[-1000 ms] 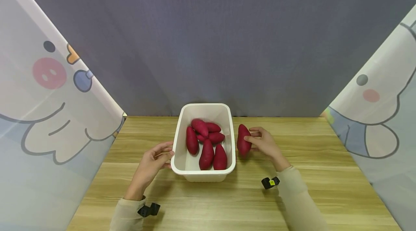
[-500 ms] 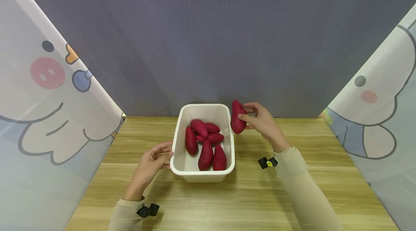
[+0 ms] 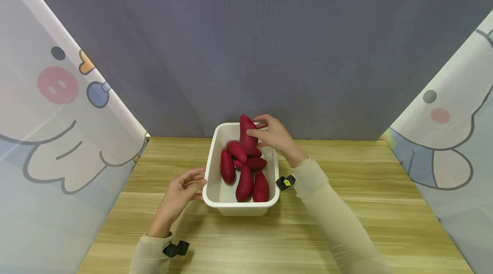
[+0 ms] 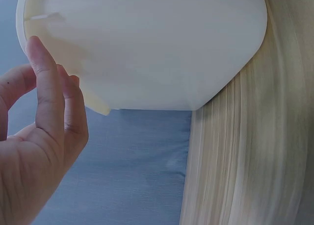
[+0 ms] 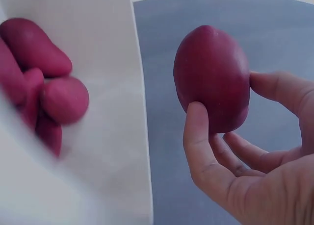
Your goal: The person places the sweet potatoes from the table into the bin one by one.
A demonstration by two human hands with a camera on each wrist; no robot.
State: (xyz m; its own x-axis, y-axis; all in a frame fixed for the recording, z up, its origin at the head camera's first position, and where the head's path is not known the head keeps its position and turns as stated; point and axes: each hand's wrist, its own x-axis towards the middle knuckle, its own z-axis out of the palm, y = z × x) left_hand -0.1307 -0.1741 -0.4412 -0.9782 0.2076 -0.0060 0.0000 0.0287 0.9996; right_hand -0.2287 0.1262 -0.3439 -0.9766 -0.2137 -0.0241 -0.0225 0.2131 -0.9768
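My right hand (image 3: 275, 137) pinches a dark red sweet potato (image 3: 247, 130) between thumb and fingers. In the head view it is over the back part of a white plastic bin (image 3: 219, 192), its lower end above the pile. The same sweet potato (image 5: 213, 73) shows end-on in the right wrist view, beside the bin wall (image 5: 117, 137). Several more sweet potatoes (image 3: 244, 184) lie inside the bin. My left hand (image 3: 181, 192) rests against the bin's left side, fingertips at the rim. In the left wrist view, its loosely bent fingers (image 4: 49, 92) touch the bin (image 4: 162, 48) from outside.
The bin stands on a light wood-grain table (image 3: 185, 154), near its back edge. A grey-blue cloth wall (image 3: 246, 51) rises behind. Panels with cartoon drawings flank the table, one at left (image 3: 65, 137) and one at right (image 3: 446, 145).
My right hand has lifted the sweet potato from the right of the bin, then carried it up and left over the bin. The left hand and bin have stayed in place.
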